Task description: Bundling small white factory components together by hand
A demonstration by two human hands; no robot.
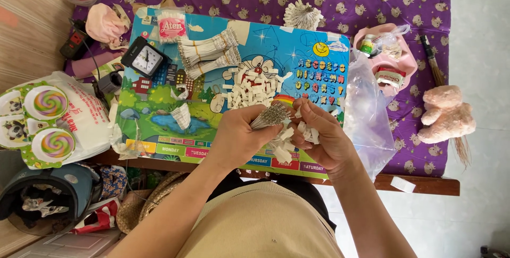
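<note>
Two hands at work over colourful play board [159,98] on surface. Left hand [237,138] clamped on bundle of thin silvery pins [271,115]; right hand [322,133] closed on small white paper tags [307,132]. Loose tag pile [249,89] just beyond. Risk: grip slackens, pins fan out, tags scatter off edge.
</note>
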